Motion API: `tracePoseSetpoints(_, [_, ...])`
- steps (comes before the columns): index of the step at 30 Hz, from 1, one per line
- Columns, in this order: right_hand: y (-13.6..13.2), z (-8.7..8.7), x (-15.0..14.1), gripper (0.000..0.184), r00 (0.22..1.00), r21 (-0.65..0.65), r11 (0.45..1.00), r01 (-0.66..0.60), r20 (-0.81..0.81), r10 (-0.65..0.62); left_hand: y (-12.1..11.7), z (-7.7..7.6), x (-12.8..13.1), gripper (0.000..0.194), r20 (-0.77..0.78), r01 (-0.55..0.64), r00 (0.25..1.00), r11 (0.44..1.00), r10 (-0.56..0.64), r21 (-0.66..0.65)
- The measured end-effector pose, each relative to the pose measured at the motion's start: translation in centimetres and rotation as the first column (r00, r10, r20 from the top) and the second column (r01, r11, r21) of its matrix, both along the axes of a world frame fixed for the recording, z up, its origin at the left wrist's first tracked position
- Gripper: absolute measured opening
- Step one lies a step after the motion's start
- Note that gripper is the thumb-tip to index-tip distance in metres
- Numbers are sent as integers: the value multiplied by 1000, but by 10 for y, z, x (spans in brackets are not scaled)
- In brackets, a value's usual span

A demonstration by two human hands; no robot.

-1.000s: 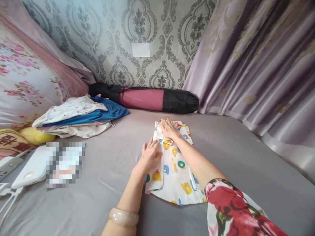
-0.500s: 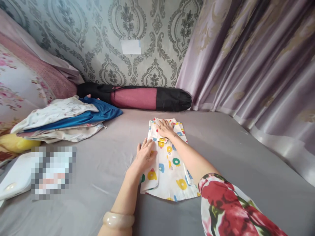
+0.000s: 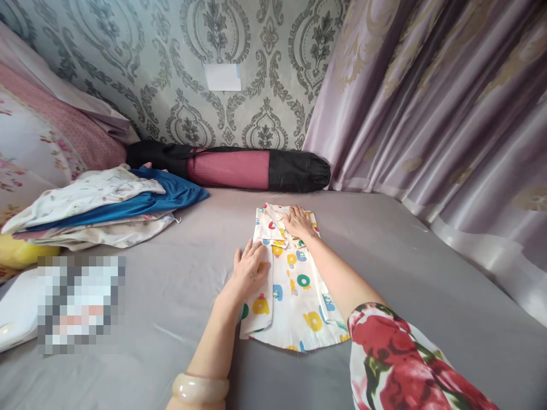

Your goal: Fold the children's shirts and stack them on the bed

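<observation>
A small white shirt (image 3: 290, 307) with a print of yellow, blue, green and red shapes lies on the grey sheet, its sides folded inward. My left hand (image 3: 251, 265) rests flat on its left folded edge, fingers stretched out. Farther up, my right hand (image 3: 299, 222) presses flat on the folded-in part at the upper right, fingers extended. Part of the shirt's right side is hidden under my right forearm.
On the left is a pile of clothes (image 3: 98, 196), white patterned and blue, with a yellow item (image 3: 28, 250) beside it. A black and pink roll bag (image 3: 228, 169) lies along the wall. A purple curtain (image 3: 410, 114) hangs at the right above the grey sheet (image 3: 171, 296).
My right hand has moved from the upper left of the shirt to its upper right, where a folded flap now shows. The left hand stays on the left edge.
</observation>
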State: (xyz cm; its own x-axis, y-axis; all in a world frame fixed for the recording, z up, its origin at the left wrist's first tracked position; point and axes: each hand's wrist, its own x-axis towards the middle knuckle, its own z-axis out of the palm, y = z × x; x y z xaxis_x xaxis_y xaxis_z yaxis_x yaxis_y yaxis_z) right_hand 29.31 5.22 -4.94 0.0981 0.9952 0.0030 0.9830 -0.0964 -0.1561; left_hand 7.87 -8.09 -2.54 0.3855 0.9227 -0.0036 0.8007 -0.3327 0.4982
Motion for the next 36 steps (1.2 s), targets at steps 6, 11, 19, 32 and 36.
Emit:
tracePoseSetpoints(6, [1,17,11,69,1000,-85,996,12,-4,-12,-2,5,0,46,4,5,1000,1000,-5,-13])
tracePoseSetpoints(11, [-4,12,24,70,999,-57,997,42,18,-41,0,0,2,49,15,12,1000,1000,-12,5])
tracePoseSetpoints(19, [-5,13,24,68,999,-76,996,47,-11,-48,1,-1,1,47,21,37,999,999,-37,19])
tracePoseSetpoints(32, [-47,13,-6,67,999,-48,998,-45,27,46,3,-9,0,51,53,58,997,997,-61,55])
tracePoseSetpoints(36, [-44,21,-6,66,999,-83,996,-46,1,46,2,-8,0,50,61,72,995,996,-75,61])
